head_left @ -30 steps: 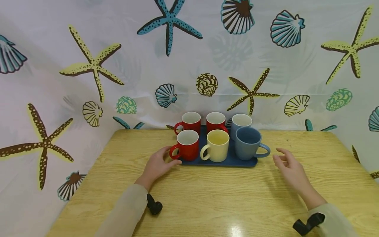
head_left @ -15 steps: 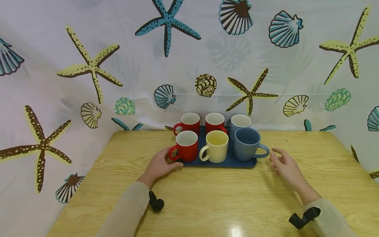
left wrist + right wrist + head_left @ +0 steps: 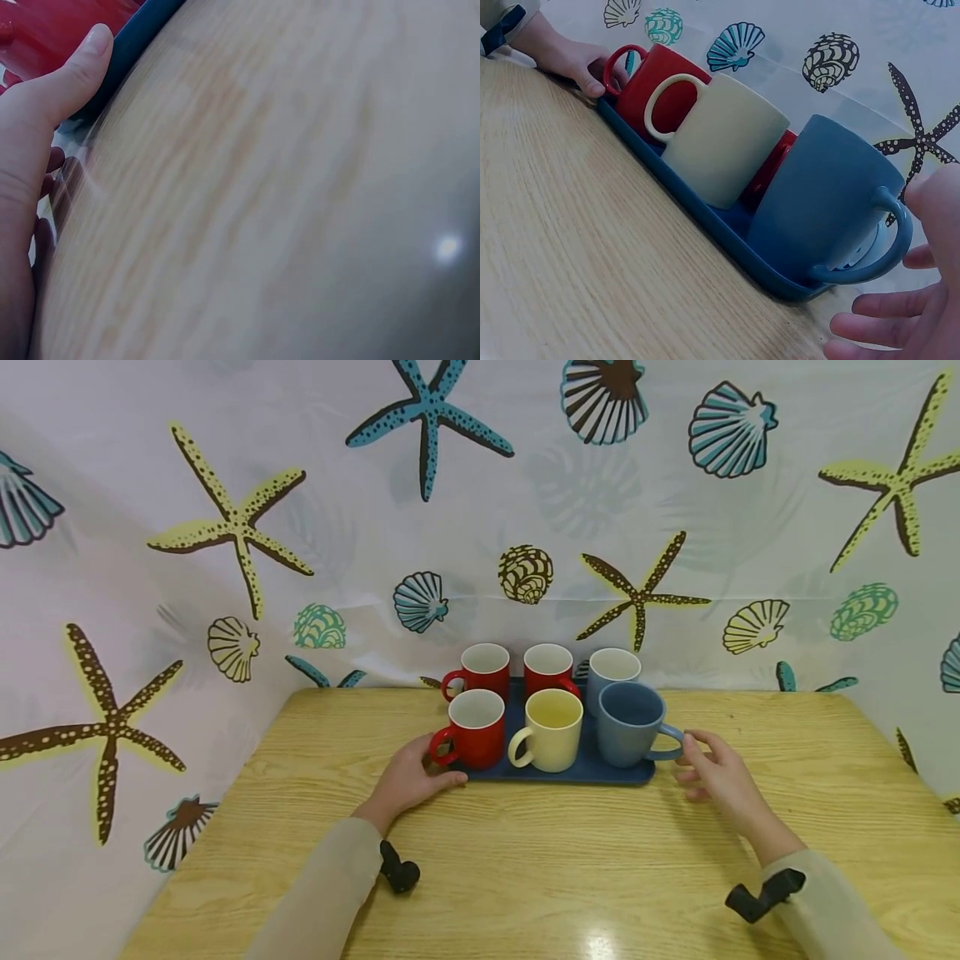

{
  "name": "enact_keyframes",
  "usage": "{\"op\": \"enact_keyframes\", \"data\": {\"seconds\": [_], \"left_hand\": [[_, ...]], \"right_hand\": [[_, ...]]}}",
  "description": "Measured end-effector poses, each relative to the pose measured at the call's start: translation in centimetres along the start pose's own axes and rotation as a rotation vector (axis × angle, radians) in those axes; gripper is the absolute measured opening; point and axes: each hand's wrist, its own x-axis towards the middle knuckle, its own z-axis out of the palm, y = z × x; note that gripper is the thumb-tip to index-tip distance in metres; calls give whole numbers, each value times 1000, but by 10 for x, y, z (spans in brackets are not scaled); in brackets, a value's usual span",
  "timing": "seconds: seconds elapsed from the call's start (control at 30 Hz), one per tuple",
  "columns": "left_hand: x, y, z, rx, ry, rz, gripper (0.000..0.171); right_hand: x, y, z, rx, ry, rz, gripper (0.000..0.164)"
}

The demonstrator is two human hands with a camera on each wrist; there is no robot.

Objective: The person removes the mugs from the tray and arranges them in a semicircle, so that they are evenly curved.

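A blue tray (image 3: 579, 772) carries several mugs. In its front row are a red mug (image 3: 480, 733), a cream mug (image 3: 553, 735) and a blue mug (image 3: 628, 731). My left hand (image 3: 408, 778) grips the tray's left end, thumb along the front rim; its other fingers are partly hidden behind the red mug's handle. At the right end, my right hand (image 3: 722, 781) is beside the blue mug's handle (image 3: 902, 240), its thumb close to it. Those fingers (image 3: 877, 330) are spread and loosely extended in the right wrist view; I cannot tell whether the thumb touches the handle.
Two more red mugs (image 3: 487, 675) and a light blue mug (image 3: 613, 670) stand in the back row. A wooden table (image 3: 540, 868) lies under everything. Behind it hangs a white cloth (image 3: 480, 543) printed with starfish and shells.
My right hand has moved left, up to the blue mug's handle. The left hand has slid slightly right, its thumb further along the tray's front rim. Tray and mugs stay put.
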Motion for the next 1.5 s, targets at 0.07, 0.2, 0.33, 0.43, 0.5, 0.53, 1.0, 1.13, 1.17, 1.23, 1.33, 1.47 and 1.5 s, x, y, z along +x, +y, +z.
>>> {"op": "enact_keyframes", "data": {"seconds": [0.07,0.2,0.33,0.43,0.5,0.53,1.0,1.13,1.17,1.23,1.33,1.47,1.5], "left_hand": [[0,0,0,4,4,8,54],[0,0,0,7,4,5,54],[0,1,0,-9,-2,7,55],[-1,0,-1,-22,-10,9,55],[-2,0,-1,-32,-13,8,54],[-2,-1,-1,-36,-13,1,54],[-2,-2,0,-37,-25,-53,59],[-3,0,0,-36,-24,-54,58],[-3,0,0,-34,-25,-48,58],[-3,1,0,-32,-28,-43,58],[-3,2,0,-39,-32,-42,58],[-3,2,-1,-53,-27,-55,56],[-3,2,-1,-54,-24,-55,56]], "right_hand": [[3,-1,-1,32,-5,16,74],[7,-3,-2,93,-20,46,76],[10,-4,-3,115,-45,77,74],[13,-3,-2,128,-68,99,71],[15,-3,-2,144,-86,109,71],[16,-3,-1,152,-98,112,71],[24,0,-2,262,-135,157,56],[26,1,-2,279,-138,168,48],[25,1,-2,291,-133,175,47],[24,-1,-2,318,-144,175,44],[22,-3,-3,377,-165,186,38],[21,-4,-5,447,-193,200,32],[20,-5,-5,456,-194,199,31]]}}
